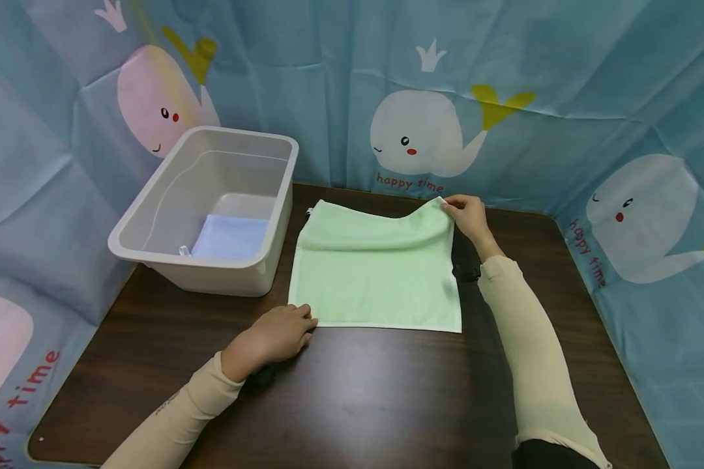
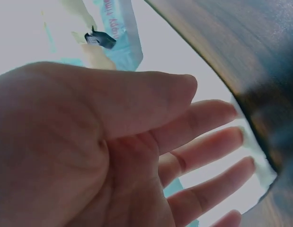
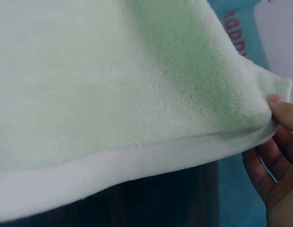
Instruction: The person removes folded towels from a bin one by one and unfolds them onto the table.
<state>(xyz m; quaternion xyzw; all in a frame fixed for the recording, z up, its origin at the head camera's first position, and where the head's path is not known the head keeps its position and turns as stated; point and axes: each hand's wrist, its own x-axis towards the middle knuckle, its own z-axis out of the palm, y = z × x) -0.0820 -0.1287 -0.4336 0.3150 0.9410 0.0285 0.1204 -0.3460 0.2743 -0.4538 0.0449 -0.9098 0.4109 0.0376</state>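
Observation:
A light green towel [image 1: 381, 280] lies spread on the dark wooden table, its far right corner lifted. My right hand [image 1: 468, 218] pinches that corner between thumb and fingers; the right wrist view shows the thumb on top of the towel [image 3: 113, 94], near its corner, with the other fingers of the hand [image 3: 283, 165] behind. At the near left corner, my left hand [image 1: 278, 333] rests its fingertips on the towel. In the left wrist view the fingers of this hand [image 2: 137, 137] are extended and spread, with the thumb apart from them.
Left of the towel stands a grey plastic bin [image 1: 252, 264] with a folded blue cloth [image 1: 231, 237] inside. A blue curtain [image 1: 340, 85] with whale prints hangs behind and at both sides of the table [image 1: 375, 397].

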